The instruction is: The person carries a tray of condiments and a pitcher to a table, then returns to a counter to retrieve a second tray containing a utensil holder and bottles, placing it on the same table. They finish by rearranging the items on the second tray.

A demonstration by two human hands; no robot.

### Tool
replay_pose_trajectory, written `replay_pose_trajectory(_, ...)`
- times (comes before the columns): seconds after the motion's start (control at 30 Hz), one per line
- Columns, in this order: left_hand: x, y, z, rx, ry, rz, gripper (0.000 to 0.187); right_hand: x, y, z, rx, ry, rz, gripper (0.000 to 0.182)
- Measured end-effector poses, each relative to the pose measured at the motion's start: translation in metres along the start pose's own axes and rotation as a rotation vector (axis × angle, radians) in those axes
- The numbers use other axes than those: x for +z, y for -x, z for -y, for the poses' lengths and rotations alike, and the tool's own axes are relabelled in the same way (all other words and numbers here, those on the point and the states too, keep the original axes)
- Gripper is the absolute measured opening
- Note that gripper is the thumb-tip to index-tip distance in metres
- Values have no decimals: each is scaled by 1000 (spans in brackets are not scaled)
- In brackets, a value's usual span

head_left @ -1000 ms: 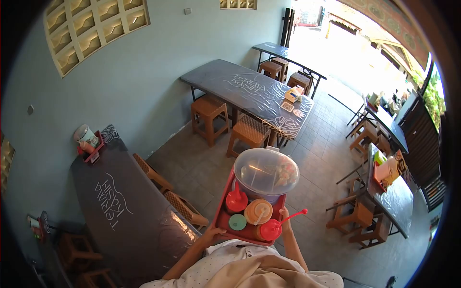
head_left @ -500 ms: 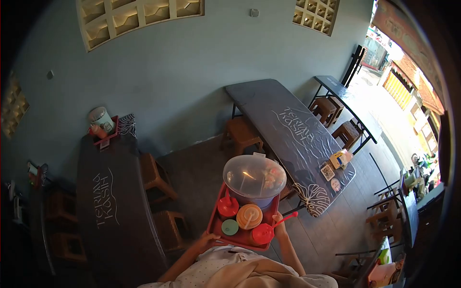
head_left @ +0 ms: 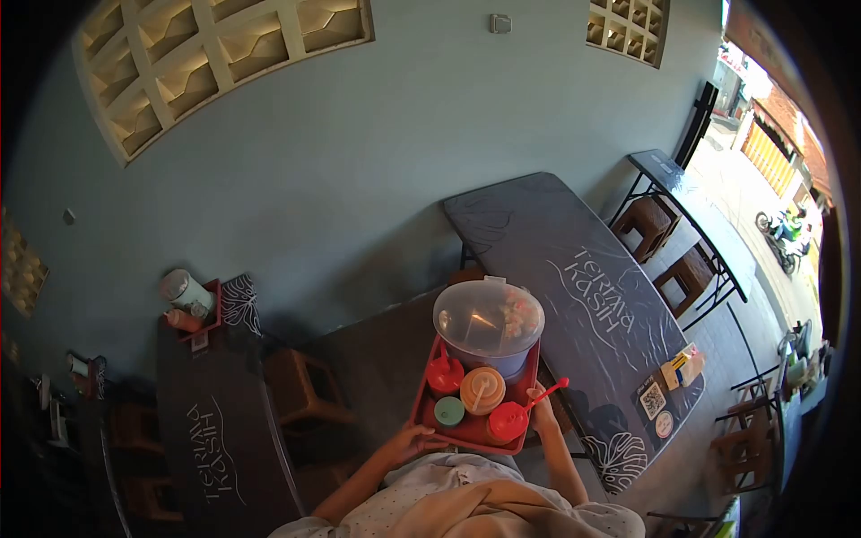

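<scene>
A red tray (head_left: pixel 473 438) is carried in front of my body. My left hand (head_left: pixel 414 443) is closed on its near left corner, and my right hand (head_left: pixel 542 411) grips its right edge. On the tray stand a large round tub with a clear lid (head_left: pixel 489 317), a red-lidded container (head_left: pixel 445 374), an orange-lidded jar (head_left: pixel 482 391), a green-lidded jar (head_left: pixel 449 412) and another red-lidded container (head_left: pixel 508 421). A red spoon handle (head_left: pixel 550 391) sticks out near my right hand.
A dark covered table (head_left: pixel 574 269) stands ahead right, with a tissue box (head_left: pixel 683 368) on it. Another dark table (head_left: pixel 211 421) at left holds a red tray of containers (head_left: pixel 213 310). Stools (head_left: pixel 305 390) stand beside the tables. A motorcycle (head_left: pixel 786 238) is outside.
The tray, held in both hands, has shifted slightly right and down in view. The right table appears closer and larger, and the left table sits lower. Both hands keep their hold.
</scene>
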State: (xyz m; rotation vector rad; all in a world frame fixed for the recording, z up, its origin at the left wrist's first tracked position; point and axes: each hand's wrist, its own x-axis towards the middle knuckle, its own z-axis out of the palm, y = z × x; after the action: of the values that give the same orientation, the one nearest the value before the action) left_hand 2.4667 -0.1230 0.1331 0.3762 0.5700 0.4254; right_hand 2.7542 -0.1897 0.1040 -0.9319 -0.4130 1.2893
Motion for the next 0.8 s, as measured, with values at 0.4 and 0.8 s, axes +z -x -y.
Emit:
replay_pose_trajectory(0.4,-17,-220,-116,-95,-45,27,45,-46,-220,44,72,-89,-59,43)
replay_pose_trajectory(0.8,-81,-404,-167,-340,34,84,20,-141,-382,20,339,-53,-246,36)
